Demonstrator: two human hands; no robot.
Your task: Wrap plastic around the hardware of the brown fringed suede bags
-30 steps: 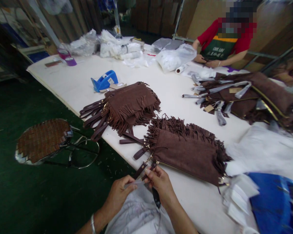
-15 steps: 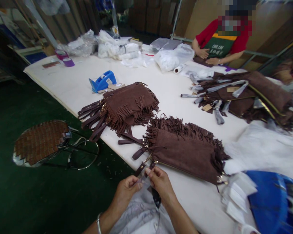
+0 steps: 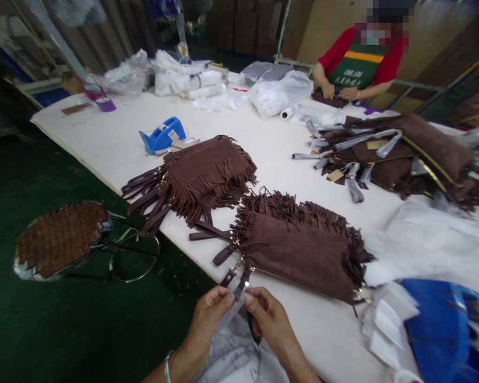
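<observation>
At the table's near edge, my left hand pinches a strip of clear plastic film between thumb and fingertips. My right hand is closed beside it, thumb and finger on the same film, against a dark brown wrist strap. The strap leads to the gold-coloured hardware of a brown fringed suede pouch lying just beyond my hands. Its lower end hangs dark under my right hand. Other straps stick out left of this pouch. How far the film wraps the strap is hard to see.
More fringed pouches lie left, near a blue tape dispenser. A pile of pouches with wrapped straps is at right. A blue container stands front right. Across the white table, a co-worker handles brown material. A stool stands left.
My right hand has shifted slightly down from the strap's upper part, and its fingers now meet the film beside my left hand. The view has moved a little. The co-worker's hands have shifted.
</observation>
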